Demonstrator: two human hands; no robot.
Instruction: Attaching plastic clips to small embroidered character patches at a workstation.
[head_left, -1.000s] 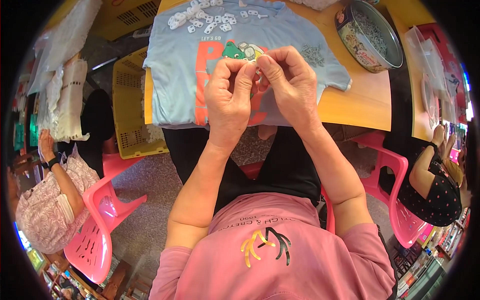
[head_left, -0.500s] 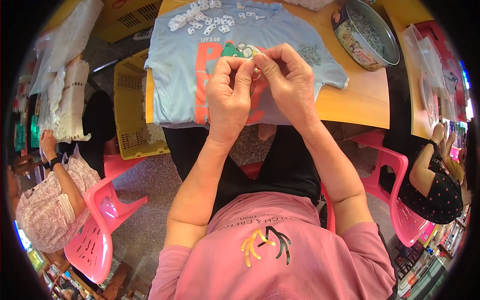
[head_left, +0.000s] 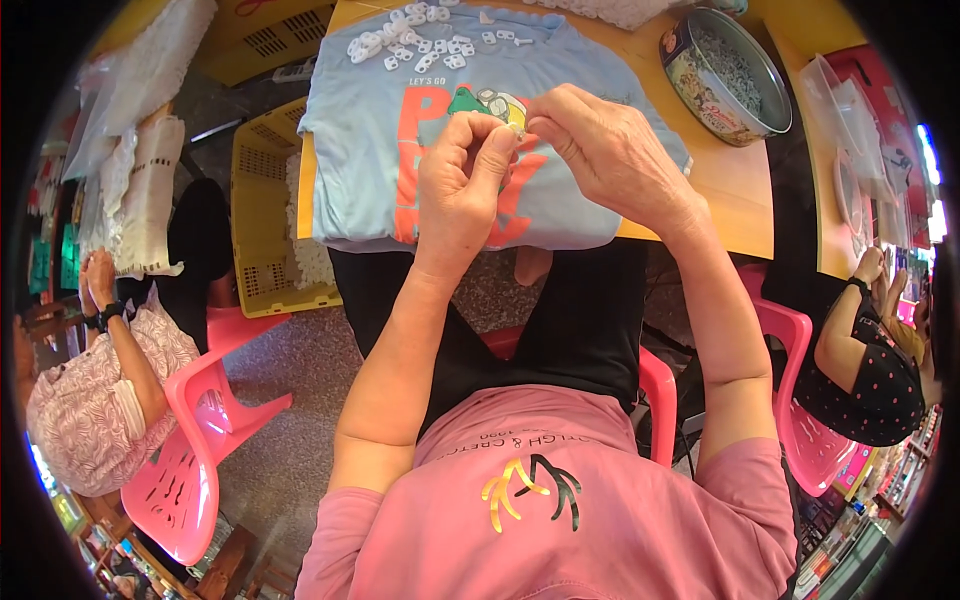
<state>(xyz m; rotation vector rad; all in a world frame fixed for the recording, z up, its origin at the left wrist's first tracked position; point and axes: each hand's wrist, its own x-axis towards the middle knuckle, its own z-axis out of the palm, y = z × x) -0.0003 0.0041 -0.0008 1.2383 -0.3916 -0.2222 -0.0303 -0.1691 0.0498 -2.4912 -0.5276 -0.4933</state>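
We see the small pale piece [head_left: 517, 130] at the thumb and fingertips of the left hand [head_left: 462, 195], on the side facing the right hand [head_left: 625, 160], above the blue shirt [head_left: 350, 190] spread over the table [head_left: 735, 205]. The left hand is the nearer one, touching the piece; the right fingertips sit just beside it, to the right and slightly farther from the body. The piece is too small and too covered for us to tell its long axis. Our left grip is closed in a pinch on it, while the right thumb and forefinger are drawn close together, and we cannot tell whether they hold anything. Beyond the hands, toward the left, lie loose white pieces [head_left: 454, 62]; well off to the right stands a round tin [head_left: 700, 105] holding grey metal bits [head_left: 728, 68].
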